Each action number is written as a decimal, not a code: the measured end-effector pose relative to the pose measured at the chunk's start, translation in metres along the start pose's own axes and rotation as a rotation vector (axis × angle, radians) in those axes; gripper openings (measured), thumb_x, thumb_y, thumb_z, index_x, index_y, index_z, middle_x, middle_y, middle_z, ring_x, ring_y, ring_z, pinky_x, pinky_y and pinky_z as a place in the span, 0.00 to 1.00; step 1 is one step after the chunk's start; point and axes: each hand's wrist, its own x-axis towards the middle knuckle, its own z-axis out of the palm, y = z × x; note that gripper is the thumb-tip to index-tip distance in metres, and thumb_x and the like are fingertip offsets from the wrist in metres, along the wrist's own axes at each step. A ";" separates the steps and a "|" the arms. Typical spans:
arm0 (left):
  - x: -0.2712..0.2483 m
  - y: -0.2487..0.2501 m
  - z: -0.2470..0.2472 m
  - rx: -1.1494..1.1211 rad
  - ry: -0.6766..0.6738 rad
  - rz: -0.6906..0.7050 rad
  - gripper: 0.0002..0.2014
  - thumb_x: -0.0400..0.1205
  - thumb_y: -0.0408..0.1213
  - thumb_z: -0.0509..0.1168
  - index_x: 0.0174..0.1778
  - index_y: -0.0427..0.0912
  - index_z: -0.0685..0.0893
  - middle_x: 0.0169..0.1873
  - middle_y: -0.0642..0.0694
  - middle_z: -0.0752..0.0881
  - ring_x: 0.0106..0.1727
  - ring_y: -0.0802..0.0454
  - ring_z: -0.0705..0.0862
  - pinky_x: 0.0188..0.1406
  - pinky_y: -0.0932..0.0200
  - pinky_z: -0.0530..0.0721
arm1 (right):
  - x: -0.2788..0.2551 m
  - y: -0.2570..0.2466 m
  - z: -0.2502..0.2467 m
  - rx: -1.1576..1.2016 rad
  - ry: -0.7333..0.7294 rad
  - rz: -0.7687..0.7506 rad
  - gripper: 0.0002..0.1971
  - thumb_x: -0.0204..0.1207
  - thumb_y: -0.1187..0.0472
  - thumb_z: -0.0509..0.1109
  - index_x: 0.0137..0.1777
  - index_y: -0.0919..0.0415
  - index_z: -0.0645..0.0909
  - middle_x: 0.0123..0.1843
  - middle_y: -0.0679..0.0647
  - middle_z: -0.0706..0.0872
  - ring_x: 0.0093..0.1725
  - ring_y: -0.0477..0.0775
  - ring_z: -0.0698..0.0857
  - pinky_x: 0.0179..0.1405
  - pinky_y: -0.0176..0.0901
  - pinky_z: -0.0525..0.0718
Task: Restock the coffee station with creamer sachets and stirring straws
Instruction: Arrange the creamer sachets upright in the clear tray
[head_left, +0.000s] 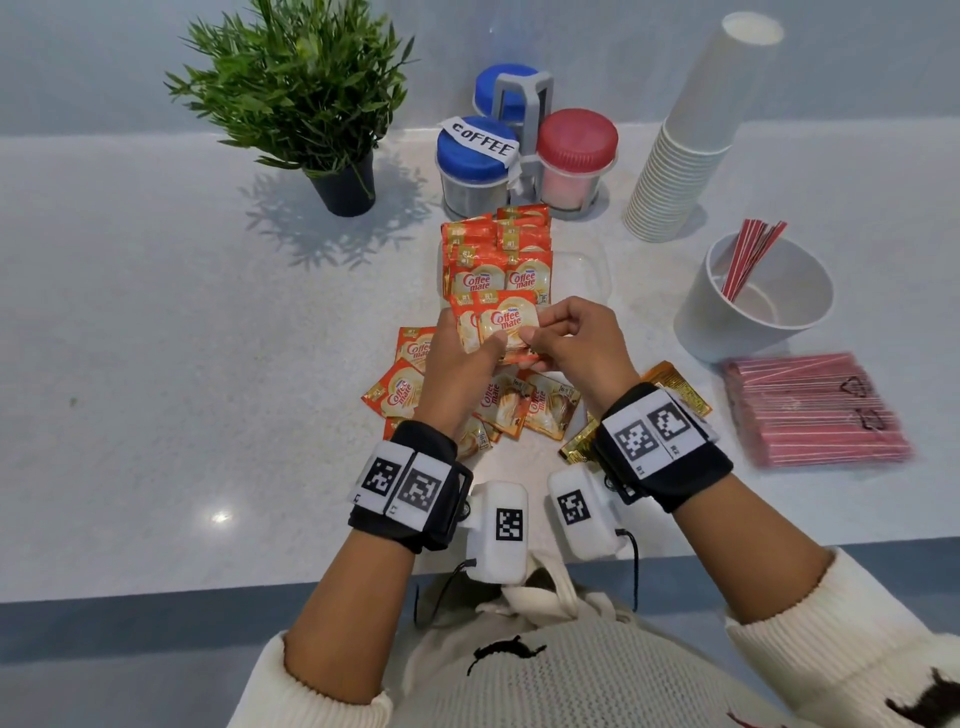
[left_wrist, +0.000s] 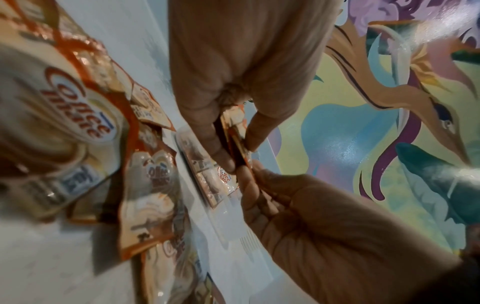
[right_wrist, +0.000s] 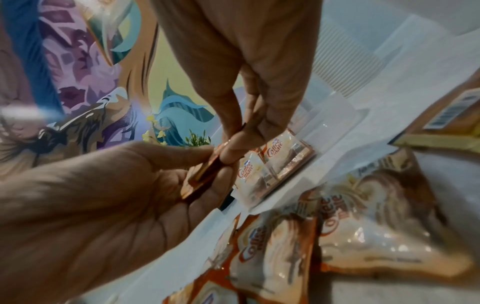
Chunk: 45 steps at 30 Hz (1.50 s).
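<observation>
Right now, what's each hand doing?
Left hand: pinching a few creamer sachets.
Right hand: pinching the same sachets.

Loose sachets (head_left: 498, 400) partly hidden under hands; straw packet (head_left: 815, 410) blurred

We read this as office coffee corner: stacked paper cups (head_left: 675, 171), jar labelled COFFEE (head_left: 475, 166), potted plant (head_left: 306, 98) on table (head_left: 156, 338).

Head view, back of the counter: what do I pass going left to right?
Potted plant → jar caddy with blue and red lids → stack of paper cups; nearer, at right, the white cup of stirring straws.
</observation>
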 end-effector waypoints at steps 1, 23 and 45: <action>0.000 -0.001 0.001 0.005 -0.005 0.004 0.20 0.81 0.34 0.65 0.68 0.45 0.71 0.61 0.43 0.83 0.61 0.44 0.84 0.64 0.38 0.81 | -0.001 -0.001 0.002 -0.014 0.019 -0.017 0.07 0.71 0.67 0.74 0.39 0.62 0.77 0.39 0.62 0.86 0.31 0.59 0.88 0.35 0.47 0.88; 0.018 0.001 -0.023 0.040 0.169 0.019 0.15 0.84 0.36 0.57 0.67 0.46 0.71 0.63 0.43 0.81 0.63 0.44 0.82 0.65 0.40 0.81 | -0.004 0.015 0.013 -0.771 -0.310 -0.157 0.13 0.68 0.62 0.76 0.42 0.60 0.72 0.42 0.53 0.76 0.41 0.52 0.75 0.32 0.38 0.70; 0.030 0.044 0.033 0.100 -0.131 0.244 0.27 0.87 0.52 0.47 0.80 0.43 0.61 0.74 0.43 0.73 0.73 0.46 0.74 0.74 0.45 0.73 | 0.037 -0.040 -0.044 -0.042 -0.061 -0.222 0.09 0.72 0.68 0.73 0.51 0.70 0.84 0.30 0.56 0.82 0.20 0.40 0.78 0.24 0.31 0.78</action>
